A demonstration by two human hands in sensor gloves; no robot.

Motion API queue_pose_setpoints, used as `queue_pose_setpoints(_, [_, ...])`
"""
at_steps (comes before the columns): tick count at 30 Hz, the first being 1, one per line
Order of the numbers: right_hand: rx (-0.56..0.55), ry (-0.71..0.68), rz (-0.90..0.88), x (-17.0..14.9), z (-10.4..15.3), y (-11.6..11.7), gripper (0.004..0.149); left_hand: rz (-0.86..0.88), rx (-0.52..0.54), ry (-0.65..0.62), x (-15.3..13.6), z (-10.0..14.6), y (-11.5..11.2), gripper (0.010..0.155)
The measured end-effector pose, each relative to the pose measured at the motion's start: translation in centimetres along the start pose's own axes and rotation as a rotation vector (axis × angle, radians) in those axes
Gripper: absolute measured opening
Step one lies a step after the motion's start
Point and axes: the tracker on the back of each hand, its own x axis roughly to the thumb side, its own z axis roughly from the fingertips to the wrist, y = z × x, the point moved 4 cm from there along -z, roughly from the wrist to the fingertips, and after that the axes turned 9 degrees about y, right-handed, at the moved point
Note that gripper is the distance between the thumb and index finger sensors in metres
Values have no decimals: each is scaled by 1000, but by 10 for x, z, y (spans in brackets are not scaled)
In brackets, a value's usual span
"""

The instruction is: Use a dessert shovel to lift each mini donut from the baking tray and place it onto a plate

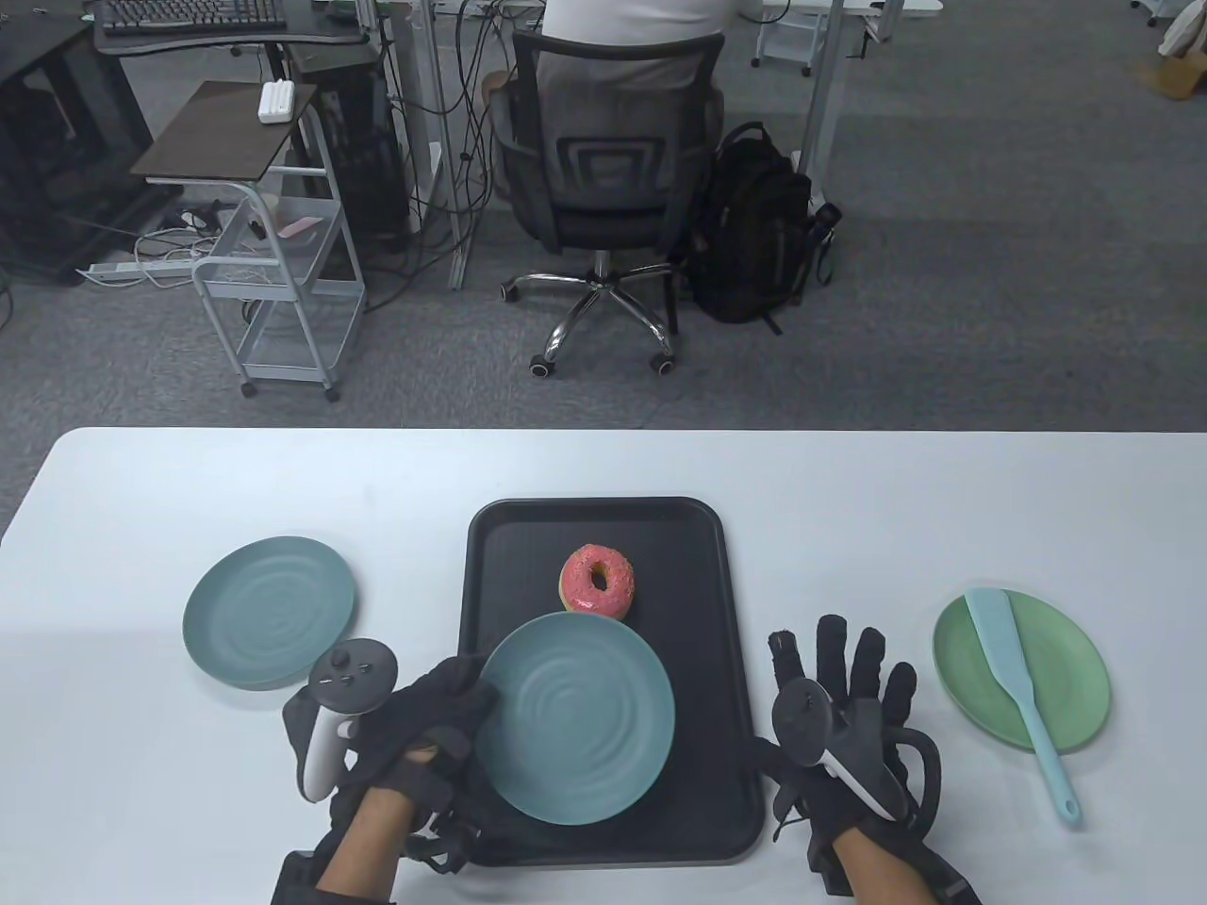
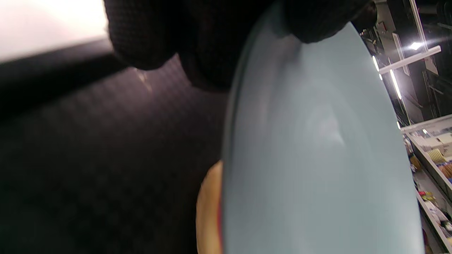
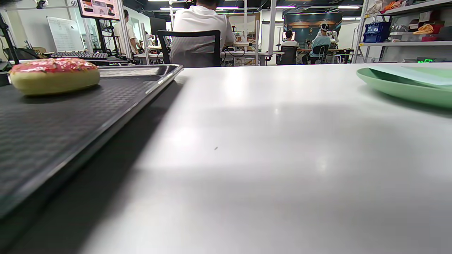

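While my left hand (image 1: 429,721) gripped the blue plate (image 1: 575,718) over the baking tray (image 1: 702,584), its far rim beside the pink donut (image 1: 598,581), my right hand (image 1: 842,693) lay flat and empty, so fetching the dessert shovel (image 1: 1018,683) from the green plate (image 1: 1084,660) seemed next.

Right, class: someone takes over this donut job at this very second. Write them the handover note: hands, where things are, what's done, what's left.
Left hand grips the rim of a blue plate, held over the near part of the black baking tray.
Right hand lies open and flat on the table beside the tray, holding nothing.
The pink donut sits on the tray, just beyond the held plate.
The dessert shovel lies across the green plate on the right, untouched.
A second blue plate sits left of the tray, with nothing on it.
Done: no donut is plated.
Left: pick up the shovel, lift the donut, put it on a plate.
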Motion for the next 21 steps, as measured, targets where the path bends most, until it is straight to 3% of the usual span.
queue_pose_setpoints(5, [1, 4, -16, -2, -1, -2, 110, 11, -51, -4, 1, -1, -12, 44])
queue_pose_setpoints(13, [41, -11, -24, -1, 0, -5, 110, 15, -53, 1, 0, -1, -12, 44])
queue_pose_setpoints(21, [49, -129, -284, 14, 15, -21, 93, -24, -36, 0, 1, -2, -14, 44])
